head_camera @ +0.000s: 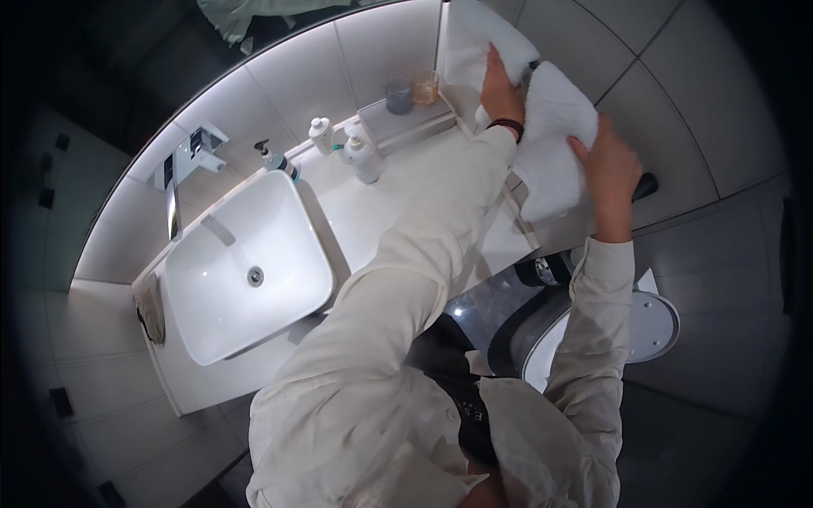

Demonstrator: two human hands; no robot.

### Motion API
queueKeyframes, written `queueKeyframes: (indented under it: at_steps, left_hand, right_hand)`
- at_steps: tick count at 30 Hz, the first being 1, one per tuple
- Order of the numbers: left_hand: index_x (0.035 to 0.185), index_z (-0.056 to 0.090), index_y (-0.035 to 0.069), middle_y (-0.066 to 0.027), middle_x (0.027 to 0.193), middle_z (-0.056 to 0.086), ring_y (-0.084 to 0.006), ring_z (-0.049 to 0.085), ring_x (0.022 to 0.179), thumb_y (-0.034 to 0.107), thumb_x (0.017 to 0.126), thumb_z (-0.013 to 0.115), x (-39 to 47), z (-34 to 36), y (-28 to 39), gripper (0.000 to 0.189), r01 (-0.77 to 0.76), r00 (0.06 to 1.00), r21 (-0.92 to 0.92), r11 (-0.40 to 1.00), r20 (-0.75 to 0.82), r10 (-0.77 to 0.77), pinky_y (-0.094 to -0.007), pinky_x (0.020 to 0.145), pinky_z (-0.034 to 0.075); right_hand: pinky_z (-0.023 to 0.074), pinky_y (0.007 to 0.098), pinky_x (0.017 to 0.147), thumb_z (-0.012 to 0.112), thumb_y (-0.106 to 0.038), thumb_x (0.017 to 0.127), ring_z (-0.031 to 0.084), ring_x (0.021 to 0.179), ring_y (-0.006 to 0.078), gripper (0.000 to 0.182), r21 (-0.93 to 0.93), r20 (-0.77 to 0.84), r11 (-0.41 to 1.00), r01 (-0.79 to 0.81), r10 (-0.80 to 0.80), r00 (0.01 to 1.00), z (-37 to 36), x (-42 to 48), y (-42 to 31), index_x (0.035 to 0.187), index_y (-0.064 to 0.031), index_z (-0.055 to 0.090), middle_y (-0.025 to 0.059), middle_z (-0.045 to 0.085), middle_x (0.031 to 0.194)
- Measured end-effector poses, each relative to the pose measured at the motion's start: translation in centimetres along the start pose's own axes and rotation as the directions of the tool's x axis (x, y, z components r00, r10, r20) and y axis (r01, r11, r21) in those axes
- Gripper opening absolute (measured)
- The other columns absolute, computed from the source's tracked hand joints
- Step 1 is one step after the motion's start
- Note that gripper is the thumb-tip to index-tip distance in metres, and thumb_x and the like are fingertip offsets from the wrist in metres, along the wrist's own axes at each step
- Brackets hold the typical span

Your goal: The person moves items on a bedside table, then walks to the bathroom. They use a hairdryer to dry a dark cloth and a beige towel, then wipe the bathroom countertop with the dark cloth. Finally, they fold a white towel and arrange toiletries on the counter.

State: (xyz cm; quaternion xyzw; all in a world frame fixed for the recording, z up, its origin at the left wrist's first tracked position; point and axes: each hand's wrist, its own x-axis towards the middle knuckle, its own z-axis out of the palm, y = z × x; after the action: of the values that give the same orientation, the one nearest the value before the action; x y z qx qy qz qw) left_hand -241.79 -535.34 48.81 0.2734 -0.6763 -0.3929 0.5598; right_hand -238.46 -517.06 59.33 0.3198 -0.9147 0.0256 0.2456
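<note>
White towels hang on the wall at the upper right, one towel (559, 127) to the right and another towel (489, 38) above and left of it. My left hand (502, 89), with a dark band at its wrist, lies against the upper towel; its grip is partly hidden. My right hand (610, 165) is at the right edge of the right towel, thumb on the front and fingers towards its edge. Whether it pinches the cloth is unclear.
A white basin (254, 273) sits on the counter (356, 222). Pump bottles (362, 159) and a ledge (406, 117) with two glass tumblers (425, 87) stand along the wall. A toilet (546, 349) is below right.
</note>
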Motion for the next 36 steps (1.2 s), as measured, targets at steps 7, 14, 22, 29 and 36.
queueKeyframes:
  at_steps: [7, 14, 22, 29, 36]
  left_hand:
    - [0.136, 0.022, 0.001, -0.0226, 0.123, 0.045, -0.0382, 0.043, 0.112, 0.01, 0.073, 0.062, -3.1, -4.4, -1.9, 0.075, -0.155, 0.946, 0.126, 0.98, 0.304, 0.111, -0.0397, 0.093, 0.037]
    - [0.109, 0.052, 0.007, -0.0127, 0.108, 0.055, -0.0306, 0.05, 0.101, 0.014, 0.081, 0.055, -20.5, -20.9, -4.2, 0.029, -0.074, 0.86, 0.194, 0.978, 0.509, -0.036, -0.0384, 0.085, 0.041]
    - [0.088, 0.059, 0.006, -0.0103, 0.085, 0.061, -0.031, 0.057, 0.08, 0.009, 0.082, 0.051, -30.0, -36.0, -1.8, 0.011, 0.242, 0.707, 0.361, 0.901, 0.571, -0.418, -0.0381, 0.07, 0.046]
    - [0.086, 0.057, 0.006, -0.0092, 0.082, 0.06, -0.0287, 0.058, 0.076, 0.004, 0.08, 0.053, -28.6, -42.0, -1.4, 0.008, 0.314, 0.788, 0.275, 0.909, 0.458, -0.411, -0.0349, 0.066, 0.047]
    - [0.086, 0.06, 0.008, -0.0072, 0.082, 0.063, -0.0253, 0.06, 0.076, 0.003, 0.078, 0.054, -27.6, -44.9, -2.2, 0.011, 0.328, 0.799, 0.318, 0.889, 0.409, -0.441, -0.0335, 0.065, 0.048]
  right_hand:
    - [0.0487, 0.0442, 0.062, 0.063, -0.046, 0.074, 0.062, 0.075, 0.0344, 0.054, -0.023, -0.012, 1.0, 0.02, -0.02, 1.0, -0.3, -0.1, -0.4, 0.115, -0.013, 0.047, 0.0148, 0.064, 0.081]
    - [0.0425, 0.038, 0.082, 0.069, -0.024, 0.074, 0.054, 0.096, 0.0314, 0.05, 0.205, -0.574, 0.882, 0.425, -0.243, 0.782, -2.2, -3.5, -5.8, 0.116, -0.0068, 0.049, 0.012, 0.058, 0.104]
    - [0.0453, 0.0333, 0.076, 0.068, -0.018, 0.073, 0.058, 0.089, 0.0225, 0.038, 0.946, 0.19, 0.325, -0.004, -0.543, 0.818, 11.7, -9.7, -22.5, 0.106, -0.0046, 0.054, 0.0094, 0.06, 0.098]
    - [0.0432, 0.0363, 0.084, 0.075, -0.028, 0.066, 0.053, 0.101, 0.0277, 0.067, 0.87, 0.193, 0.494, 0.0, -0.34, 0.92, 22.0, -8.5, -31.7, 0.117, 0.0004, 0.042, 0.0179, 0.051, 0.112]
    - [0.0439, 0.0365, 0.085, 0.08, -0.033, 0.058, 0.056, 0.101, 0.03, 0.076, 0.882, 0.193, 0.465, -0.073, -0.216, 0.957, 24.6, -7.1, -35.2, 0.116, -0.0011, 0.045, 0.0178, 0.056, 0.11]
